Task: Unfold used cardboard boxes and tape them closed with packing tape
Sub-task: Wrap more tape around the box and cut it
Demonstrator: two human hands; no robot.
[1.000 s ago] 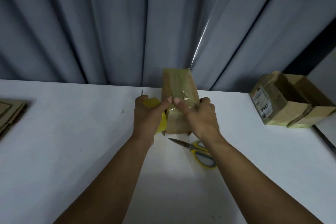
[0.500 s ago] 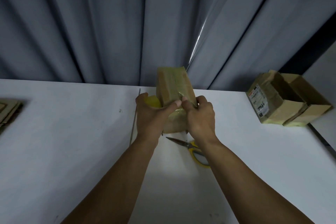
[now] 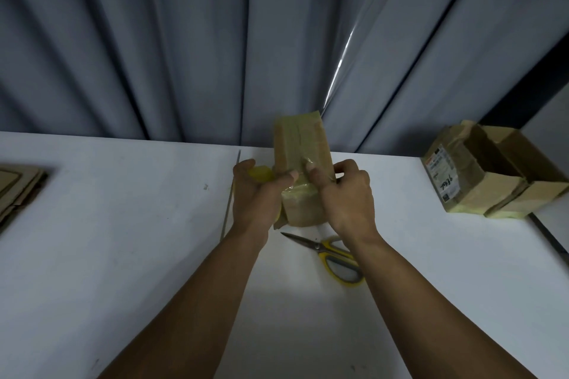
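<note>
A small brown cardboard box (image 3: 300, 144), wrapped in shiny tape, stands tilted on the white table (image 3: 123, 224) near its far edge. My left hand (image 3: 258, 197) grips a yellow roll of packing tape (image 3: 261, 174) against the box's left side, its thumb reaching onto the box face. My right hand (image 3: 345, 197) holds the box from the right, thumb and forefinger pressing the tape strip down on its face. The lower part of the box is hidden behind both hands.
Yellow-handled scissors (image 3: 332, 255) lie on the table just under my right wrist. An open taped cardboard box with a label (image 3: 480, 175) lies on its side at the right. Flattened cardboard (image 3: 15, 191) sits at the left edge. Grey curtains hang behind the table.
The box has tipped a little leftward and my hands have closed in on its face; my right thumb and forefinger have moved along the tape strip. The view has shifted slightly.
</note>
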